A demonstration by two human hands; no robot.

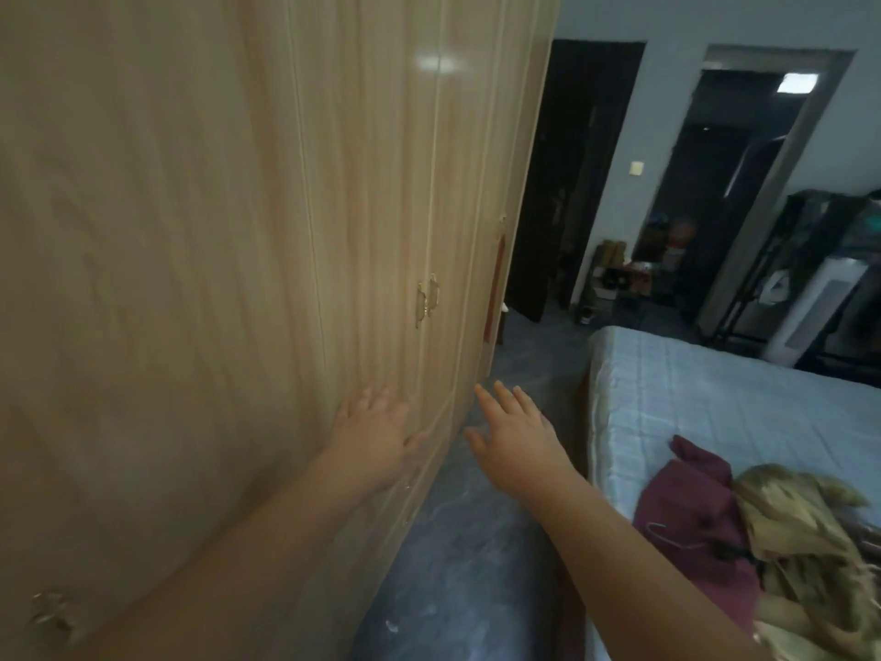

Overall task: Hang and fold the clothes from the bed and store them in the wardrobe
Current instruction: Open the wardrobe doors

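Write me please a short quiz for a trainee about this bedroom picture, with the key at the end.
1. True or false: the right hand holds nothing, its fingers spread.
2. Where does the maroon garment lie? A) on the floor B) on the bed C) inside the wardrobe
3. Fill in: a thin wire ___ lies on the maroon garment.
Key: 1 true; 2 B; 3 hanger.
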